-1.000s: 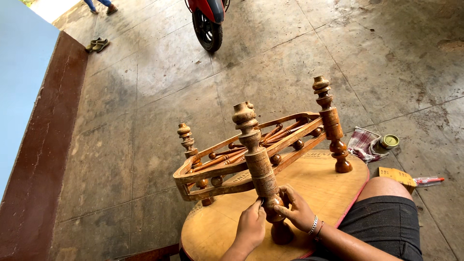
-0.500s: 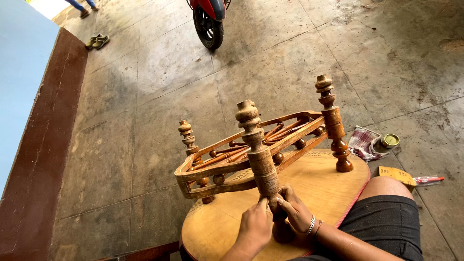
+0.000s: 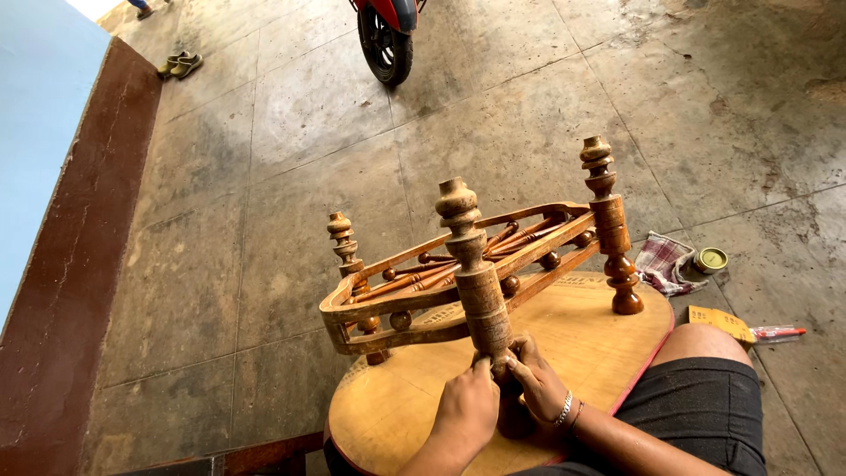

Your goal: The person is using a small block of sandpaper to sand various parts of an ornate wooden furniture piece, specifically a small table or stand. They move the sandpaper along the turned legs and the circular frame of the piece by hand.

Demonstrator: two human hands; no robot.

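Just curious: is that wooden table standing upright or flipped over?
Flipped over: the wooden table rests on its top, with its turned legs pointing up.

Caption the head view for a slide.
Both hands, left hand and right hand, clasp the turned leg of an upside-down wooden table on a concrete floor.

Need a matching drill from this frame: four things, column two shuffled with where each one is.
Things:
1. tin
2. hands
3. scooter wheel
4. sandals

Places:
A. top left, by the wall
B. on the checked cloth, right of the table
C. top centre of the floor
D. around the base of the nearest turned leg

Pairs: 1-B, 2-D, 3-C, 4-A
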